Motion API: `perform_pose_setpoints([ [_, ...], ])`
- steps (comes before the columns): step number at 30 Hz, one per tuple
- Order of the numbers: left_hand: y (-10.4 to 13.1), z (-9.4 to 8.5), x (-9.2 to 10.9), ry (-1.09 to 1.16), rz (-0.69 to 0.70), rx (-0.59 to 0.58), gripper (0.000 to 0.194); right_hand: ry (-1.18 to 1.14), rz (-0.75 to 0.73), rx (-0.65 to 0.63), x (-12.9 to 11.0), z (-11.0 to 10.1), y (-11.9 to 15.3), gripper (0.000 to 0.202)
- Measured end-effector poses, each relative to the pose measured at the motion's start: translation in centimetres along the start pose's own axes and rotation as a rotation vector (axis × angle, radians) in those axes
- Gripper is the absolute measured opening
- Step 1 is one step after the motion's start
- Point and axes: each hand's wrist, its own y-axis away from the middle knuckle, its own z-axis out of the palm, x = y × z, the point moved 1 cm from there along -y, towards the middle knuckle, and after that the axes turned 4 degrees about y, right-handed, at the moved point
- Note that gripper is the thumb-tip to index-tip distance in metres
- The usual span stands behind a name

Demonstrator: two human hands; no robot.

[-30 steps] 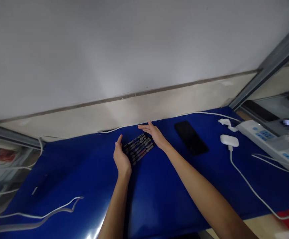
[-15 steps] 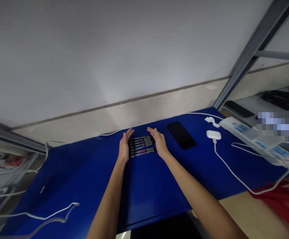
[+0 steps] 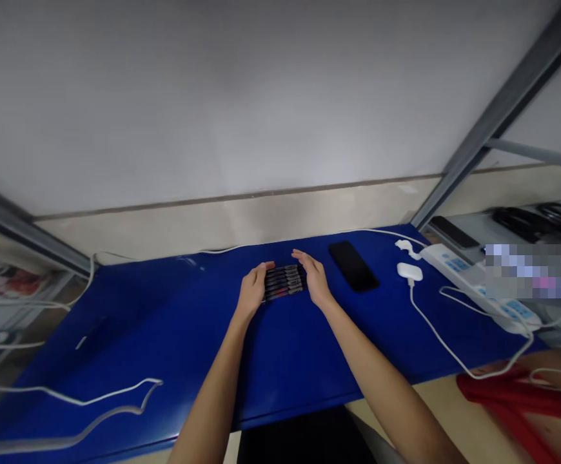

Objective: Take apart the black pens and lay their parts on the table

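Observation:
A row of several clear-barrelled pens [image 3: 284,281] with dark grips lies side by side on the blue tabletop [image 3: 300,361]. The pen nearest me shows some red. My left hand [image 3: 253,287] stands on edge at the pens' left ends, palm inward, covering their tips. At the right ends is my right hand [image 3: 315,278], fingers stretched forward and palm facing the pens. Both hands are open and flank the row without gripping it. Whether the right palm touches the pen ends is hard to tell.
A black phone [image 3: 354,265] lies right of my right hand. Further right are a white earbud case [image 3: 410,271] on a cable and a white power strip [image 3: 478,287]. White cables [image 3: 82,404] cross the left side. A person's red garment [image 3: 512,399] shows at lower right.
My left hand has moved right against the pen ends, and its fingers have bent inward. The pens sit closer together, the red one nearer the others. The camera view has tilted slightly.

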Motion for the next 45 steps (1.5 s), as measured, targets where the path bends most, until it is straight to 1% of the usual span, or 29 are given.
perform_pose_setpoints([
  [5,0.1,0.2,0.0,-0.032,0.015,0.029,0.052,0.041,-0.004,-0.043,-0.3,0.2,0.1,0.04],
  [9,-0.2,0.3,0.2,-0.065,0.024,0.059,0.051,-0.007,0.006,-0.029,0.1,0.2,-0.1,0.04],
  [11,-0.3,0.4,0.3,-0.011,0.004,0.075,0.054,-0.044,0.025,-0.021,0.4,0.2,-0.2,0.041],
  [14,-0.4,0.3,0.5,0.146,-0.053,0.093,0.059,-0.079,0.064,-0.02,0.6,0.1,-0.3,0.043],
  [17,-0.6,-0.1,0.7,0.235,-0.067,0.127,0.062,-0.084,0.088,-0.016,0.6,0.1,-0.4,0.044],
  [24,-0.7,-0.2,0.9,0.245,-0.093,0.161,0.063,-0.044,0.066,-0.016,0.1,0.0,-0.2,0.041],
  [28,-0.7,-0.1,0.8,0.243,-0.073,0.191,0.064,-0.044,0.047,-0.038,0.0,-0.3,-0.6,0.042],
  [32,-0.6,-0.2,0.8,0.251,-0.03,0.217,0.06,-0.111,0.052,-0.066,0.1,-0.6,-1.3,0.043],
  [36,-0.3,0.0,0.6,0.248,-0.005,0.225,0.057,-0.171,0.05,-0.145,-0.3,-0.4,-1.8,0.046],
  [40,-0.1,0.4,0.5,0.302,0.004,0.206,0.052,-0.207,0.064,-0.218,-0.8,-0.1,-1.7,0.049],
  [45,-0.3,0.5,0.3,0.438,0.006,0.213,0.042,-0.239,0.095,-0.197,-0.4,-0.2,-1.6,0.053],
])
